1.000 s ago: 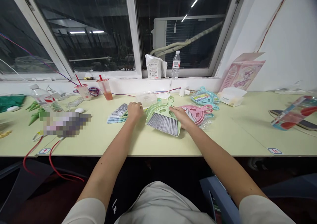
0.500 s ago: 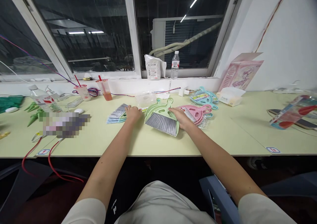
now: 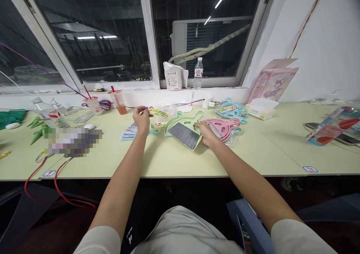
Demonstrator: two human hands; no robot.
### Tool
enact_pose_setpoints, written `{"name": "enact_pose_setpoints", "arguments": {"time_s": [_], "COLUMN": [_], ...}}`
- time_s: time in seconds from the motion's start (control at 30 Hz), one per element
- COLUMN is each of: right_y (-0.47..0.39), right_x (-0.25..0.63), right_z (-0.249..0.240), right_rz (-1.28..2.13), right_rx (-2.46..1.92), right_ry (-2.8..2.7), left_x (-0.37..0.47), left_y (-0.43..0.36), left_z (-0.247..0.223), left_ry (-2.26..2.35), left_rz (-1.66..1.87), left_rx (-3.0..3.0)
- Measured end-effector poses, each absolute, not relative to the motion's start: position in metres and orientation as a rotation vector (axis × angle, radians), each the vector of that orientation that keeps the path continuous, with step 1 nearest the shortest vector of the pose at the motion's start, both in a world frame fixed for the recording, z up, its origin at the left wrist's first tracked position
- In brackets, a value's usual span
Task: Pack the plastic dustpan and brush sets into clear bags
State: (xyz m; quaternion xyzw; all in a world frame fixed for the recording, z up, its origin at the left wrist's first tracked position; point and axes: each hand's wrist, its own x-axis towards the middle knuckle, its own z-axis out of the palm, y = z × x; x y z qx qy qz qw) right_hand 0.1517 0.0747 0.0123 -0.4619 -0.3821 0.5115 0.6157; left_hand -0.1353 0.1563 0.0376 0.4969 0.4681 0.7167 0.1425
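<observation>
My left hand [image 3: 142, 119] is raised with its fingers pinched on one end of a yellow-green printed label strip [image 3: 159, 112]. Below it lies a brush with pale blue bristles [image 3: 129, 132], partly covered by my wrist. A green hand brush with grey bristles [image 3: 184, 135] is tilted over a green dustpan [image 3: 168, 123]. My right hand [image 3: 206, 134] grips the brush by its right side; the fingertips are partly hidden. Another small label [image 3: 160, 125] rests on the table left of the dustpan. Just beyond my right hand lies a pink brush and dustpan set [image 3: 225, 127].
Blue brush and dustpan sets [image 3: 232, 109] lie at the back right, near a tissue box [image 3: 261, 109]. Clear plastic packaging [image 3: 168, 109] lies behind the green dustpan. Two drink cups [image 3: 119, 103] stand at the back left. A water bottle [image 3: 198, 74] stands on the sill.
My left hand has risen away from the blue-bristled brush and now holds the label strip up. The green brush has tilted and shifted slightly left in my right hand.
</observation>
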Motion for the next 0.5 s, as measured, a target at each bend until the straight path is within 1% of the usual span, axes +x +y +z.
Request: {"name": "enact_pose_setpoints", "arguments": {"time_s": [0.1, 0.2, 0.33, 0.5], "right_y": [0.075, 0.076, 0.076, 0.073], "right_x": [0.151, 0.149, 0.145, 0.136], "right_z": [0.013, 0.012, 0.012, 0.012], "right_rz": [1.207, 1.236, 1.325, 1.466], "right_rx": [-1.061, -1.026, -0.973, -0.914], "right_ry": [-0.825, -0.788, -0.704, -0.583], "left_x": [-0.139, -0.126, -0.09, -0.063], "left_y": [0.159, 0.154, 0.138, 0.121], "left_z": [0.05, 0.052, 0.042, 0.029], "left_ry": [1.028, 0.882, 0.952, 1.148], "left_rz": [2.006, 1.779, 1.537, 1.42], "left_rx": [1.126, 1.201, 1.532, 1.912]}}
